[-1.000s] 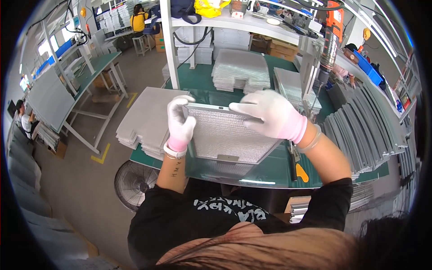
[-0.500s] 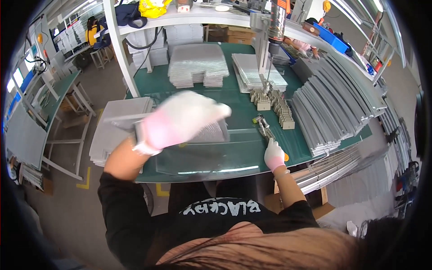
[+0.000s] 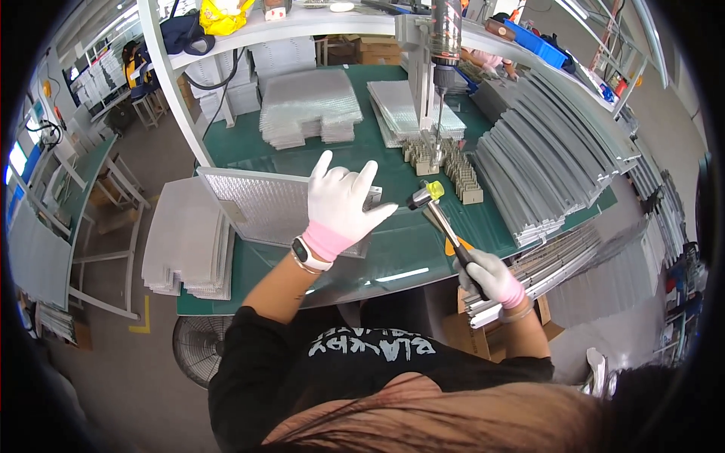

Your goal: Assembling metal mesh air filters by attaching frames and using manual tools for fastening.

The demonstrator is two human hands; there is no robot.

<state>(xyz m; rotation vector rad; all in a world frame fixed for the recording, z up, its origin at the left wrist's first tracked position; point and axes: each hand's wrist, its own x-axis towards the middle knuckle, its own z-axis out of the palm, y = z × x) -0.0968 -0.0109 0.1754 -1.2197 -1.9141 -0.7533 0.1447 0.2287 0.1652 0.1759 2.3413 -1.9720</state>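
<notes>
My right hand (image 3: pixel 487 275), in a white and pink glove, is wrapped round the dark handle of a mallet (image 3: pixel 445 219). The mallet's head has one black face and one yellow-green face and is above the green table. My left hand (image 3: pixel 340 196), gloved the same way, has its thumb and some fingers spread. It is in front of a tilted silver panel (image 3: pixel 272 208) with a bubbly textured face, and covers part of it. Whether the fingers touch the panel cannot be made out. Under the mallet's shaft lies an orange-handled tool (image 3: pixel 462 245), partly hidden.
Several beige clamp-like blocks (image 3: pixel 461 177) stand in rows below a hanging power driver (image 3: pixel 444 75). Stacks of silver sheets (image 3: pixel 310 106) sit at the back, grey panels (image 3: pixel 551 158) at right, pale sheets (image 3: pixel 185 234) at left. A co-worker's hands (image 3: pixel 491 60) show behind.
My right hand has lifted the mallet off the table and drawn it nearer me. My left hand has moved right, its fingers now spread, and the panel stands tilted up behind it.
</notes>
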